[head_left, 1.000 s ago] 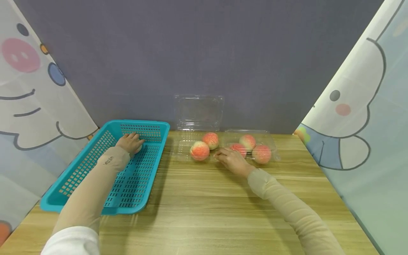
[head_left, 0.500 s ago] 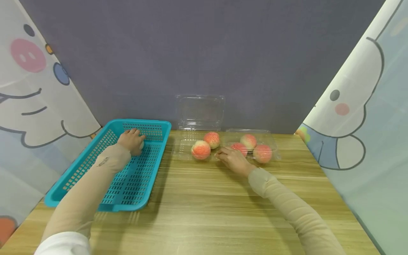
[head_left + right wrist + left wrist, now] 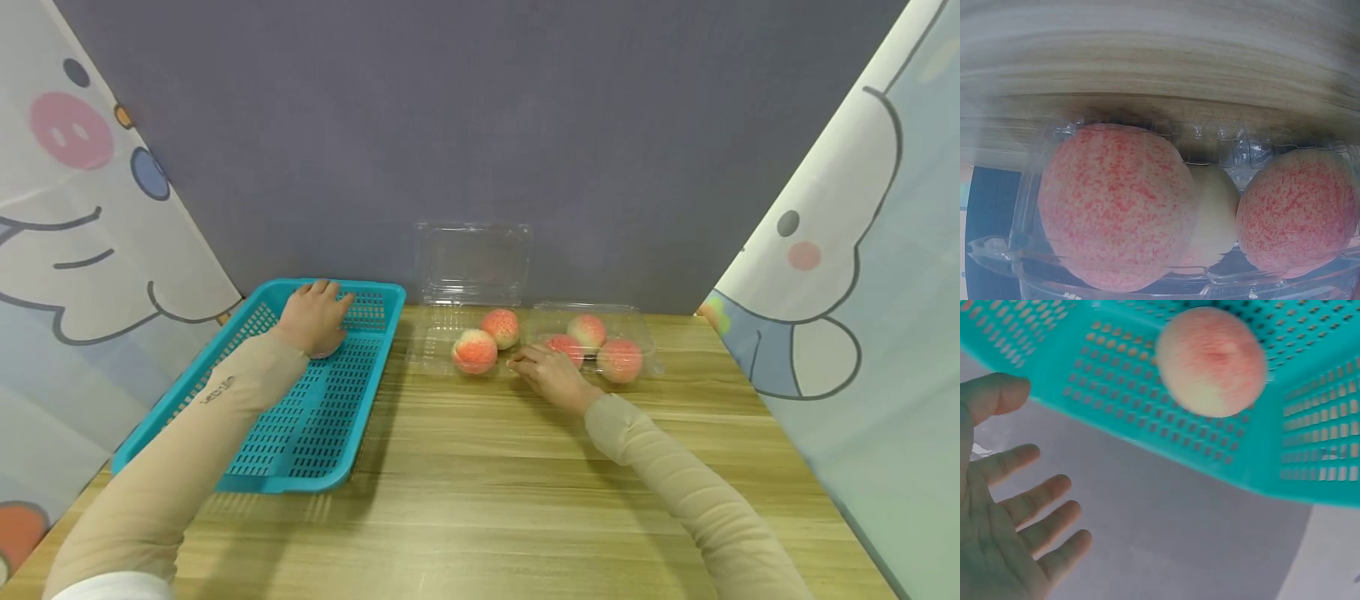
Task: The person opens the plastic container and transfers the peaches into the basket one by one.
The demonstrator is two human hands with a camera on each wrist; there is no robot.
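Observation:
My left hand (image 3: 311, 318) is above the far end of a turquoise plastic basket (image 3: 318, 429). In the left wrist view its fingers are spread and apart from a pink-and-cream peach (image 3: 1213, 362) that lies in the basket. My right hand (image 3: 553, 379) rests at the front of two clear plastic clamshell boxes, its fingertips right at the edge where they meet; its thumb and grip are hidden. The left box (image 3: 431, 354) has its lid raised and holds two peaches (image 3: 474, 352). Three peaches (image 3: 1116, 206) sit in the right box (image 3: 645, 333), under clear plastic.
A wooden table (image 3: 480, 483) carries the basket and the boxes. Behind them rises a dark grey partition (image 3: 480, 125), with the open lid (image 3: 476, 262) standing close before it. Cartoon-printed cloth panels (image 3: 806, 200) border both sides.
My left hand has lifted and shifted slightly toward the back of the basket, and the peach beneath it shows pinker. The right hand has stayed in place; the head view has shifted a little.

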